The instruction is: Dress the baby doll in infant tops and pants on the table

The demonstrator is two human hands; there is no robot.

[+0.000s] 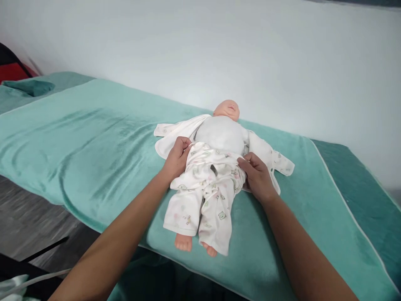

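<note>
Pants point(221, 196) are on the doll point(226, 110), mid-frame, my left fingers point(183, 143) and right fingers point(246, 165) pinched on the waistband point(216, 150) sides. Thing is, if I tug unevenly it could twist, or the loose shirt point(167, 144) might bunch up under it.

Kinda looks like a baby-care practice room, though can't rule out a home: baby doll point(221, 133) lying between left hand point(178, 159) and right hand point(257, 174), teal cover point(94, 142) spread under and around both, plain white wall point(175, 50) beyond them, grey wood-look floor point(29, 213) down left of the left hand.
</note>
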